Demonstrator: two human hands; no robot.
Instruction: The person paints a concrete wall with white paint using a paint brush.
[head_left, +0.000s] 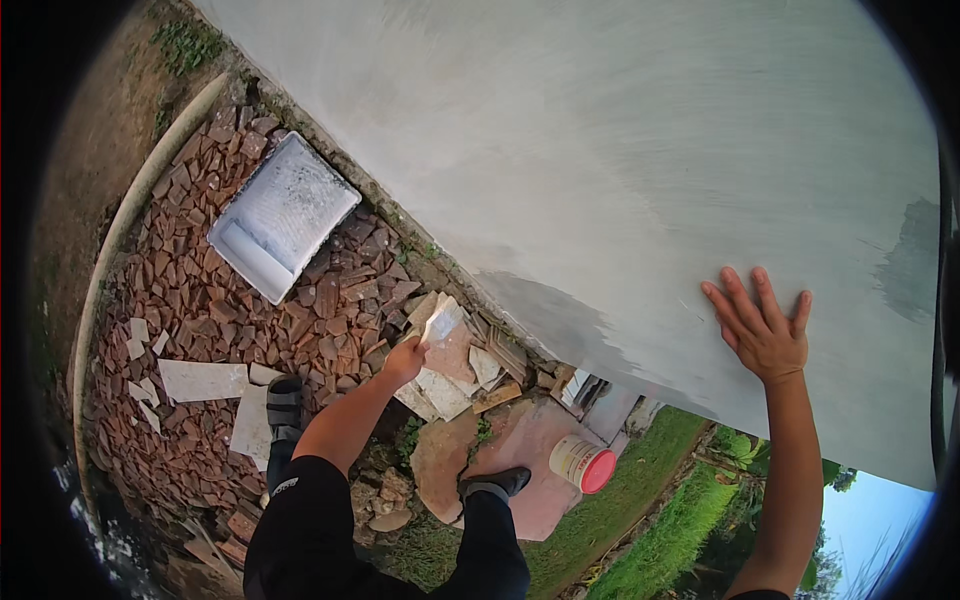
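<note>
My left hand (406, 361) grips a flat, white-coated hand tool (442, 321); whether it is a brush or a scraper I cannot tell. The tool is over a pile of broken tile slabs (450, 390) by the wall's foot. Against the pale grey plastered wall (600, 150), my right hand (769, 330) lies flat with its fingers spread, holding nothing. Darker grey patches (551, 311) show low on the wall and near its far right edge. A white paint tray (289, 202), streaked with paint, rests on rubble beside the wall, with white paint at its lower end.
Broken roof-tile rubble (187, 300) covers the ground at left, bordered by a long pale pipe (127, 210). My feet stand apart, one on a pale slab (251, 427), one on cracked paving (517, 442). A bucket with a red lid (598, 471) stands near the grass (660, 442).
</note>
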